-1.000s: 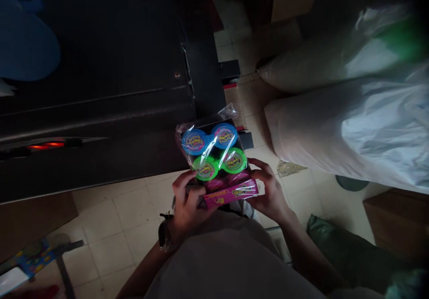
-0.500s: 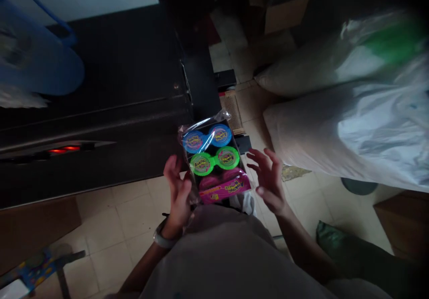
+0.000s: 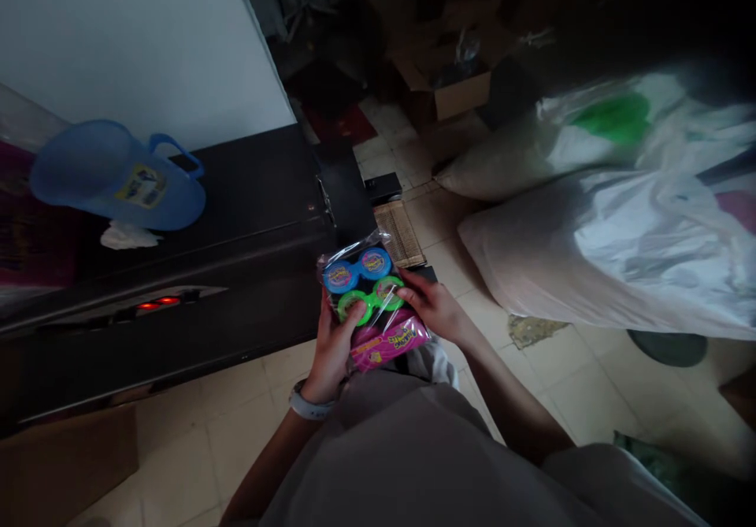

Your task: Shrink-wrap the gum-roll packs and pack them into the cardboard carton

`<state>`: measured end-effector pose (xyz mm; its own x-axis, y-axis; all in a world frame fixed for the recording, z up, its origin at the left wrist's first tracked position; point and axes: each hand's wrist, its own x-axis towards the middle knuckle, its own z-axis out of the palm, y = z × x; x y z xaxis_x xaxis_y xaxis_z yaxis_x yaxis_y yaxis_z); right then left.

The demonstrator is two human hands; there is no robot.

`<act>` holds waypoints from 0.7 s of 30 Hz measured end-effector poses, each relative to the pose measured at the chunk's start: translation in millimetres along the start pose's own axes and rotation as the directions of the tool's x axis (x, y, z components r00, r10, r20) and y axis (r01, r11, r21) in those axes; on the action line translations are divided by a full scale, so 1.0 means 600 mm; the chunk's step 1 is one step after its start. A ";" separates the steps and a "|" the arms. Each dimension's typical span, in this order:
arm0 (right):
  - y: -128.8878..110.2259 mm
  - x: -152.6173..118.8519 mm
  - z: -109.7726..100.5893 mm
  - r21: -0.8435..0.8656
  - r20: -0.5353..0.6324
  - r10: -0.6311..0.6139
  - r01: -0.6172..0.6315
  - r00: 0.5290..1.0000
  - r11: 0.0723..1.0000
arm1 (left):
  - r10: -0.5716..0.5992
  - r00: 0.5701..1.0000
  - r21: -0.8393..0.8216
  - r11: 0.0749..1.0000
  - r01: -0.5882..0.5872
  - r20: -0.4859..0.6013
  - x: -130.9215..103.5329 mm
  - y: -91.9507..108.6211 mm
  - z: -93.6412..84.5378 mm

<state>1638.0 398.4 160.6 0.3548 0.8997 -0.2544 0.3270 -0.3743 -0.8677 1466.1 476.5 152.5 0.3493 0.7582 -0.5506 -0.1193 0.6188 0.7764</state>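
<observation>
Near side, before the grey shirt (image 3: 407, 448): one clear-wrapped pack (image 3: 379, 311), in both hands, printed face up to the wearer, probably so that it can be looked over.
Contents: blue round cases (image 3: 339, 276), joined as a pair, at the far end; green round cases (image 3: 390, 294), likewise paired, next; both set in rows, presumably to display each colour through the film.
Near edge: pink printed panel (image 3: 390, 346), facing the wearer, lettering too small to read surely.
Left hand (image 3: 331, 354): gripping the pack's left side, thumb laid over a green case, fingers mostly hidden; likely carries weight from below while the thumb steadies the top.
Right hand (image 3: 440, 306): gripping the right side, thumb on top near the other green case; seems to balance the left.
Left wrist: pale watch band (image 3: 310, 406).
Left: dark unit (image 3: 260, 188), red lights (image 3: 157, 304) on its near face.
On the unit: blue jug (image 3: 127, 172), a crumpled white piece (image 3: 127, 236) just beside it.
Right: pale sack (image 3: 531, 251), another sack (image 3: 502, 166) beyond, side by side; floor-stored, probably for bulk.
Far: open cardboard box (image 3: 464, 96), flap outward, presumably for access.
</observation>
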 end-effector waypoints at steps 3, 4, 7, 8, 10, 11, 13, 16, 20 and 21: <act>-0.006 -0.002 0.006 -0.084 -0.036 0.043 -0.046 0.998 0.995 | 0.017 1.000 0.045 0.999 -0.017 0.015 -0.001 -0.010 -0.009; -0.007 0.000 0.008 -0.092 -0.047 0.048 -0.053 0.998 0.994 | 0.023 1.000 0.054 0.998 -0.024 0.021 0.000 -0.013 -0.011; -0.005 0.007 0.011 -0.080 -0.095 0.046 -0.054 0.994 0.995 | 0.039 0.999 0.045 0.998 -0.040 0.023 0.002 -0.017 -0.013; -0.004 0.009 0.011 -0.065 -0.105 0.048 -0.055 0.993 0.996 | 0.039 0.999 0.041 0.998 -0.040 0.018 0.002 -0.017 -0.013; -0.001 0.012 0.012 -0.021 -0.093 0.045 -0.047 0.995 0.999 | 0.036 0.999 0.044 0.998 -0.036 0.004 0.001 -0.013 -0.010; 0.000 0.013 0.012 -0.001 -0.076 0.040 -0.040 0.996 0.999 | 0.023 1.000 0.049 0.999 -0.023 -0.005 0.000 -0.009 -0.009; 0.001 0.011 0.010 0.023 -0.053 0.027 -0.026 0.998 0.999 | -0.021 1.000 0.067 0.998 0.022 -0.021 -0.004 -0.003 -0.005; 0.004 0.001 0.001 0.060 -0.065 0.008 -0.004 0.998 0.998 | -0.019 0.999 0.131 0.991 0.024 -0.033 -0.010 0.007 0.009; 0.005 -0.013 -0.046 0.089 -0.138 0.021 -0.008 0.990 0.996 | 0.069 0.997 0.231 0.970 -0.073 0.026 -0.005 0.018 0.062; 0.005 -0.012 -0.066 0.071 -0.162 0.019 -0.008 0.987 0.997 | 0.075 0.995 0.244 0.966 -0.088 0.061 0.002 0.021 0.083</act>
<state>1671.3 381.9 177.0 0.4982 0.8441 -0.1982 0.2616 -0.3643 -0.8938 1511.1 474.8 176.7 0.3950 0.7888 -0.4709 0.0812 0.4807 0.8731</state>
